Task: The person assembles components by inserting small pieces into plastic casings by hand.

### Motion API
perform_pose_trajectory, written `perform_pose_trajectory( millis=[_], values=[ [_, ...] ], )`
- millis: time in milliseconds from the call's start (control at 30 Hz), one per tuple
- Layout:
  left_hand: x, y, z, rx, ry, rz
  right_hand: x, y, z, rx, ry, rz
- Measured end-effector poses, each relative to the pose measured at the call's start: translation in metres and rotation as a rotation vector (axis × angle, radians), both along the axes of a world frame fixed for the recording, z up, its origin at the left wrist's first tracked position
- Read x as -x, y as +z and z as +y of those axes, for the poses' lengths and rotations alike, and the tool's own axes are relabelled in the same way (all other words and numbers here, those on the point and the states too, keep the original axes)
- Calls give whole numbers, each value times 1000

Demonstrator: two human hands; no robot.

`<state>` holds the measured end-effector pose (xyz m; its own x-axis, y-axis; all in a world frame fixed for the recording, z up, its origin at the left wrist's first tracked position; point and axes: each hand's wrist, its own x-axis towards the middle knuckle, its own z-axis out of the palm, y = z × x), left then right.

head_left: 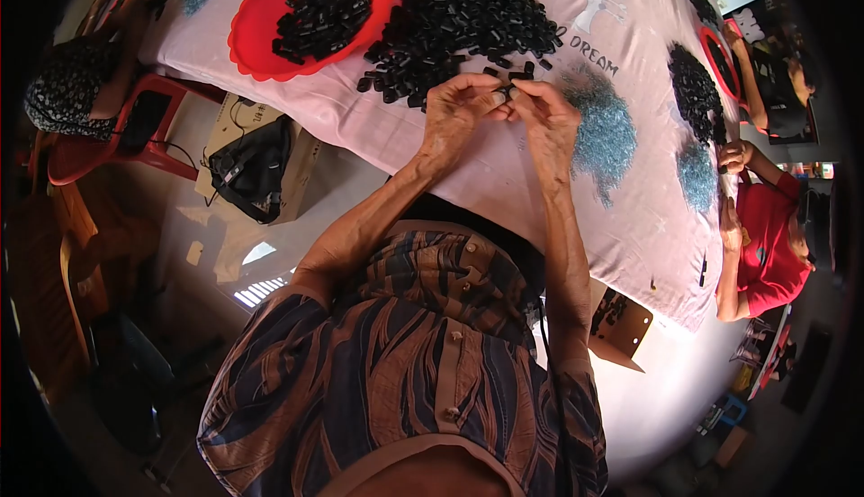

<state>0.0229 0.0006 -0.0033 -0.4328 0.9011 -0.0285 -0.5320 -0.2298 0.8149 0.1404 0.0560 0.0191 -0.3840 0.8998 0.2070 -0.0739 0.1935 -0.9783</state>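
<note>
My left hand [457, 112] and my right hand [549, 119] meet fingertip to fingertip over the near edge of the cloth-covered table. Both are closed in a pinch. A small black cylindrical piece [506, 91] shows between the fingertips, mostly hidden by them. Whatever else my right fingers pinch is too small to tell. Just beyond lies a big heap of similar black pieces [472, 15], with a few loose ones close to my fingers. Beside my right hand spreads a pile of tiny blue-grey, translucent bits [605, 128].
A red plastic basin [247, 33] holding more black pieces [324, 22] stands left of the heap on the pink cloth [648, 227]. At right, a person in a red shirt [769, 245] sits by other piles. A red chair [166, 92] and a cardboard box [297, 177] are at left.
</note>
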Motion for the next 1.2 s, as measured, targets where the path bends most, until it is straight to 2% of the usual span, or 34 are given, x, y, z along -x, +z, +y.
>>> perform_pose_trajectory(
  millis=[267,333,467,533,667,933,1133,1200],
  values=[
    [0,-4,1,-1,16,89,3,-18,3,-19,-33,23],
    [-1,-4,1,1,34,108,3,-22,4,-179,-36,-108],
    [-7,2,-2,26,99,109,8,-31,4,-287,-65,-58],
    [-8,4,-2,21,120,103,11,-25,1,-474,-156,-155],
    [-7,2,-2,48,168,197,12,-18,-4,-617,-206,-209],
    [-9,-3,-2,94,218,294,15,-21,-6,-678,-227,-240],
    [-7,-1,-2,52,220,239,17,-20,-9,-611,-208,-211],
    [-6,3,-1,21,178,127,16,-15,-8,-574,-160,-214]
  ],
)
